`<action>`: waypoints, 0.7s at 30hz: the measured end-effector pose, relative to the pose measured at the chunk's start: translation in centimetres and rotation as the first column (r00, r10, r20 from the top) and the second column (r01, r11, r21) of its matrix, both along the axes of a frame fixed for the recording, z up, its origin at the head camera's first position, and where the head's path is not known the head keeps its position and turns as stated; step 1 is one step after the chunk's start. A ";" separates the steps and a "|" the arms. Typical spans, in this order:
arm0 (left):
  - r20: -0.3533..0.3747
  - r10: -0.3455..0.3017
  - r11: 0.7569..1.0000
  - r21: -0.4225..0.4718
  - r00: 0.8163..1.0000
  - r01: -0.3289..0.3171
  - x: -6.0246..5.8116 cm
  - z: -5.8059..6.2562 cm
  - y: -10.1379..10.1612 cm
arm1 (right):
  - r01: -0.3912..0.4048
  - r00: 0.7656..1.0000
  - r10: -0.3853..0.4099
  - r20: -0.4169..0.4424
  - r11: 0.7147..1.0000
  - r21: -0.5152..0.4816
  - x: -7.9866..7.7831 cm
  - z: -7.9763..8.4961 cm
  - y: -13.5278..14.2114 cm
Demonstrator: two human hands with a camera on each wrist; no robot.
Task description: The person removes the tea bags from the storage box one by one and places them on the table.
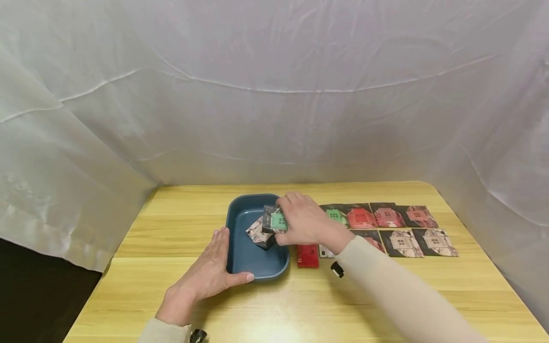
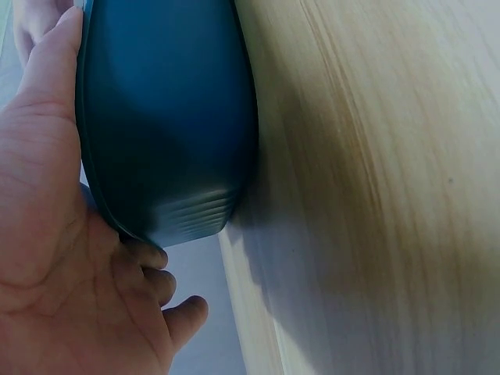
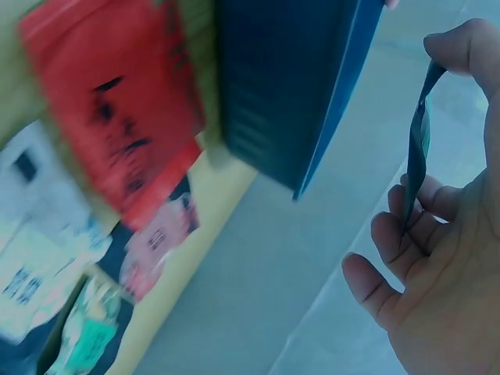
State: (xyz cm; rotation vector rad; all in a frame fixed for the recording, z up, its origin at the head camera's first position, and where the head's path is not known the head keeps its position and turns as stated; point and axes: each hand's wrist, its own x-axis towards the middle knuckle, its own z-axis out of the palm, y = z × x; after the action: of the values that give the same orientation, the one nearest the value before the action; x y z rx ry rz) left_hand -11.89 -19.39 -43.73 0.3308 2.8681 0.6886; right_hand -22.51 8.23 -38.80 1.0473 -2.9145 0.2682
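My right hand (image 1: 306, 219) pinches a small flat packet, black with a green label (image 1: 279, 221), between thumb and fingers above the blue plastic tray (image 1: 253, 262). The right wrist view shows that packet (image 3: 419, 144) edge-on, slightly bent. Inside the tray lie a few packets with pale floral print (image 1: 256, 231), partly hidden by the held one. My left hand (image 1: 206, 271) rests along the tray's left side, fingers straight and thumb at the near rim. In the left wrist view its palm (image 2: 55, 242) faces the tray wall (image 2: 172, 117).
Right of the tray, rows of similar packets lie on the wooden table (image 1: 266, 314), some with red labels (image 1: 361, 216), others with pale ones (image 1: 401, 243). A plain red packet (image 1: 308, 257) lies close beside the tray. A grey-white curtain (image 1: 274, 119) hangs behind the table.
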 end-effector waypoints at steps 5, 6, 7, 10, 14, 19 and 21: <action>-0.007 0.000 1.000 0.000 1.000 0.000 0.0 0.0 0.0 | -0.017 0.998 0.016 -0.055 1.000 -0.017 0.8 -0.7 2.7; -0.007 0.000 1.000 -0.001 1.000 0.000 0.0 0.0 -0.1 | -0.015 0.998 0.014 -0.064 1.000 -0.019 1.1 -0.9 3.2; -0.008 -0.001 1.000 -0.001 1.000 0.001 0.0 0.0 0.0 | -0.018 0.997 0.017 -0.076 1.000 -0.021 1.3 -1.1 3.8; -0.018 -0.007 1.000 0.002 1.000 0.007 0.0 -0.1 -0.1 | -0.019 0.993 0.018 -0.114 1.000 -0.005 2.2 -1.8 5.4; -0.025 -0.012 1.000 0.007 1.000 0.012 0.0 -0.1 -0.1 | -0.032 0.984 0.035 -0.176 0.999 0.021 3.5 -2.8 7.3; -0.027 -0.007 1.000 0.013 1.000 0.008 0.0 -0.1 -0.2 | -0.043 0.977 0.049 -0.209 0.998 0.036 5.3 -4.3 8.5; -0.028 -0.007 1.000 0.014 1.000 0.008 0.0 -0.2 -0.2 | -0.039 0.980 0.047 -0.193 0.998 0.045 6.0 -4.8 8.6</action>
State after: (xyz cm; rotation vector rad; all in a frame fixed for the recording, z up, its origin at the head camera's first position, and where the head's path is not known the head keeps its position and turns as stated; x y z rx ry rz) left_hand -11.91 -19.55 -43.92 0.3556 2.8881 0.7087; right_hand -16.46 16.87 -43.59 1.0775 -2.7372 0.1012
